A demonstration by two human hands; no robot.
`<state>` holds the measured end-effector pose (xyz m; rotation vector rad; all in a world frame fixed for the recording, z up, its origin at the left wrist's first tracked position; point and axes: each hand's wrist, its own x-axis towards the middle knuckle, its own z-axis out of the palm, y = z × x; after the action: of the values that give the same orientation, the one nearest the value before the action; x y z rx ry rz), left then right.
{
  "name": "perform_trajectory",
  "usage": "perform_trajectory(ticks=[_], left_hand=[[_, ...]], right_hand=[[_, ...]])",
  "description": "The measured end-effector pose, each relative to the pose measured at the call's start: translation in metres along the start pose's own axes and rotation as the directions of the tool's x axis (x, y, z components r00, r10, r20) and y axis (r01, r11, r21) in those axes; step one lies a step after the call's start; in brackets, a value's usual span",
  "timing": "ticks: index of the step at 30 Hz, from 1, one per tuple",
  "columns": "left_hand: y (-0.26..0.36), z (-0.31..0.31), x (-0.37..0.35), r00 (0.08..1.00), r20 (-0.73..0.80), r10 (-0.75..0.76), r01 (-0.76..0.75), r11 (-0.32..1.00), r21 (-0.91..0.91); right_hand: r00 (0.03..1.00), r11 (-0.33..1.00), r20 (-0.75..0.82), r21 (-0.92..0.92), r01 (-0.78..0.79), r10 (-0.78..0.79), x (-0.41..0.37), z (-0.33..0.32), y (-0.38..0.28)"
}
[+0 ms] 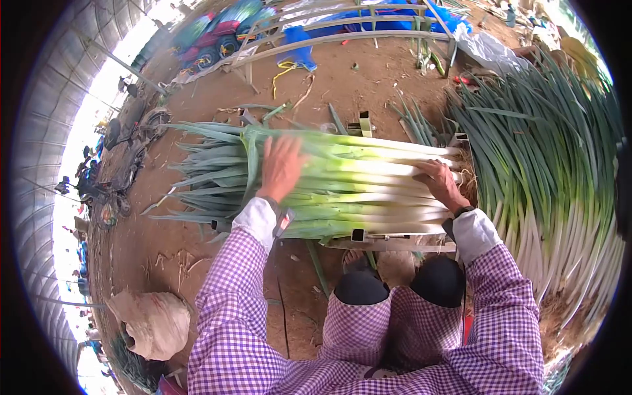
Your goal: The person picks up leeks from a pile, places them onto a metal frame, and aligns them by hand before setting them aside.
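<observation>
Long leeks with white shafts and green leaves (pixel 355 181) lie in a thick bundle across a low grey metal frame (pixel 359 235) straight ahead of the seated person; the leafy tops point to the left of the head view and fan out past the frame's end, while the white root ends point right; the left hand (pixel 282 168) rests flat on top of the bundle where the pale green turns darker, palm down and fingers spread, clasping nothing; the right hand (pixel 442 184) lies on the white shafts close to the root ends, its fingers bent down over the stalks; whether they close round any single stalk cannot be told; both arms wear purple-and-white checked sleeves (pixel 230 276) with pale cuffs, and a dark band (pixel 463 211) sits at the right wrist; two dark-clad knees (pixel 361 288) show just below the frame, with checked cloth over the lap; to the right, just beside the bundle's root ends, a far larger heap of loose leeks (pixel 546 171) spreads over the brown dirt ground (pixel 197 257), leaves up and white ends down in the picture; a crumpled pale sack (pixel 155 322) lies on the dirt at lower left, well apart from the frame; farther off, at the top, long grey metal rails (pixel 329 39) cross over a blue plastic sheet (pixel 368 26).
</observation>
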<state>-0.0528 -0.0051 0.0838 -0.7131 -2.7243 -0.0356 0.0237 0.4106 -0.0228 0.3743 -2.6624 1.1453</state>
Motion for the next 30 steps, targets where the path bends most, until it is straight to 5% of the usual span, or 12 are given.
perform_trajectory(ticks=[2, 4, 10, 13, 16, 17, 22, 25, 30], left_hand=[[-0.001, -0.002, -0.014, 0.996, 0.087, 0.002, -0.002, 1.0, -0.001], [-0.002, 0.005, -0.02, 1.0, 0.009, 0.011, -0.01, 0.999, -0.033], [-0.01, 0.021, -0.006, 0.997, 0.018, -0.08, 0.082, 0.992, -0.092], [-0.006, 0.02, -0.008, 0.995, -0.001, -0.098, 0.097, 0.99, -0.098], [-0.004, 0.028, -0.016, 0.995, -0.062, -0.084, 0.079, 0.994, -0.079], [-0.006, 0.03, -0.017, 0.993, -0.087, -0.079, 0.073, 0.995, -0.068], [-0.014, 0.029, -0.005, 0.997, 0.005, -0.075, 0.074, 0.979, -0.189], [-0.027, 0.017, -0.01, 0.997, 0.006, -0.074, 0.069, 0.893, -0.444], [-0.124, -0.011, -0.023, 0.963, -0.137, -0.232, 0.185, 0.938, -0.292]], right_hand=[[0.997, 1.0, 0.073, -0.024, 0.017, -0.015, -0.002, -0.007, -0.002], [0.993, 1.0, 0.116, 0.008, -0.004, 0.003, 0.001, -0.008, -0.004], [1.0, 1.0, -0.015, 0.011, -0.003, 0.003, 0.003, -0.004, -0.014], [0.991, 0.946, -0.068, -0.312, 0.087, -0.113, 0.004, -0.006, -0.027], [0.986, 0.964, -0.14, -0.262, 0.051, -0.09, 0.012, 0.019, -0.02], [1.0, 0.952, -0.024, -0.304, -0.023, 0.017, 0.014, 0.026, -0.011], [0.995, 0.913, 0.024, -0.401, -0.076, 0.094, 0.013, 0.037, -0.003], [0.995, 0.92, 0.034, -0.384, -0.076, 0.096, 0.012, 0.034, -0.004], [0.993, 0.924, 0.042, -0.372, -0.086, 0.109, 0.013, 0.035, -0.003]])
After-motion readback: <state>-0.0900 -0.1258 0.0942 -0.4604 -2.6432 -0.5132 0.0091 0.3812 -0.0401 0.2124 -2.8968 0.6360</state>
